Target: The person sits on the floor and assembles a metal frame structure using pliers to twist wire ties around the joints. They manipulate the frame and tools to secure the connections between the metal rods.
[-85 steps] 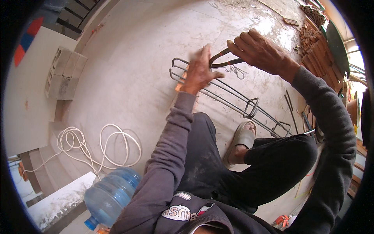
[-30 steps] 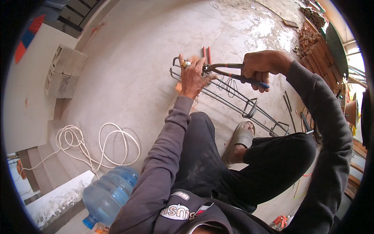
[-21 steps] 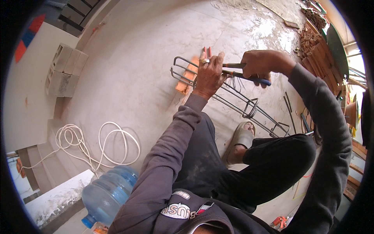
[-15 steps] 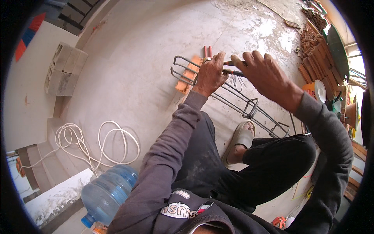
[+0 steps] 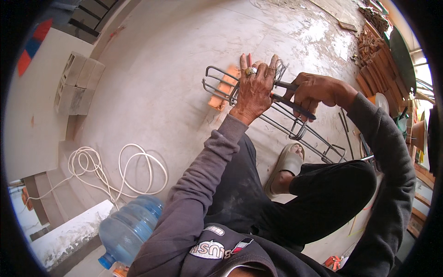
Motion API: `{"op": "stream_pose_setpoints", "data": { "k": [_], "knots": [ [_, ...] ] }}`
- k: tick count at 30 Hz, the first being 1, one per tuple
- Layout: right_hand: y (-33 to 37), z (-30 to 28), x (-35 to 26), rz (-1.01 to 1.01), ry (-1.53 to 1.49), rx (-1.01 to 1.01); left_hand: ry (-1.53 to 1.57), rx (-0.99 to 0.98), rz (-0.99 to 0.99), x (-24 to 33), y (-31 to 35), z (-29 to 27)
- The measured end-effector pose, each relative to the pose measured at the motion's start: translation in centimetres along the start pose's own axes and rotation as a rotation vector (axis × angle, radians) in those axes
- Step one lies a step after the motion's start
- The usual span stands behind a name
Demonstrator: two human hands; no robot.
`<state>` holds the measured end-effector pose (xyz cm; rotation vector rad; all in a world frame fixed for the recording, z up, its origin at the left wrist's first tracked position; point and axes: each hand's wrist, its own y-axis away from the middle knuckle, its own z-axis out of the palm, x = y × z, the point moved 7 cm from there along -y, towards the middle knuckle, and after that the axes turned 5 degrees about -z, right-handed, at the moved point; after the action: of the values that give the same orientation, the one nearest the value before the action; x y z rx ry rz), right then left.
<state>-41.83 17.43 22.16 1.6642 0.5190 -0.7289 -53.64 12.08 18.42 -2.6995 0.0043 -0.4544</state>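
Observation:
My left hand (image 5: 254, 87), with a ring on one finger, is over the near end of a long cage of bent steel bars (image 5: 295, 129). Its fingers are partly curled, and a bundle of thin wire (image 5: 280, 70) sticks out beside them. My right hand (image 5: 316, 92) is closed around a two-handled, dark tool that looks like pincers (image 5: 295, 107). The tool's other end is hidden by my left hand. An orange brick (image 5: 223, 87) lies under the cage's end. Behind my left fingers shows a bit of a red handle (image 5: 250, 59).
A coiled white cable (image 5: 144, 159) and a large blue water bottle (image 5: 131, 226) lie to the left. Concrete blocks (image 5: 78, 83) stand against the left wall. Stacked bricks (image 5: 378, 85) and buckets line the right side. My sandalled foot (image 5: 284, 171) is beside the cage.
My left hand has shifted slightly right, and the wire bundle now shows above the tool rather than below. My right hand has turned and lowered, with the tool's handles spread and angled down.

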Motion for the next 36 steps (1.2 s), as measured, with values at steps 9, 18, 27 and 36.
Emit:
{"op": "stream_pose_setpoints", "data": {
  "k": [9,18,27,36],
  "knots": [
    [1.2,-0.1,2.2,-0.095,0.133,0.139,0.171,-0.062,0.034,0.6,0.5,1.4],
    [0.0,2.1,0.8,-0.312,1.266,0.531,0.057,-0.388,-0.042,0.7,-0.2,2.0],
    [-0.5,0.7,6.3,-0.057,-0.217,-0.004,0.408,0.329,-0.488,-6.8,8.5,-6.2],
    [-0.7,-1.6,6.8,-0.184,0.054,-0.063,0.685,0.169,-0.776,-10.9,16.6,0.3]
  ]
}}
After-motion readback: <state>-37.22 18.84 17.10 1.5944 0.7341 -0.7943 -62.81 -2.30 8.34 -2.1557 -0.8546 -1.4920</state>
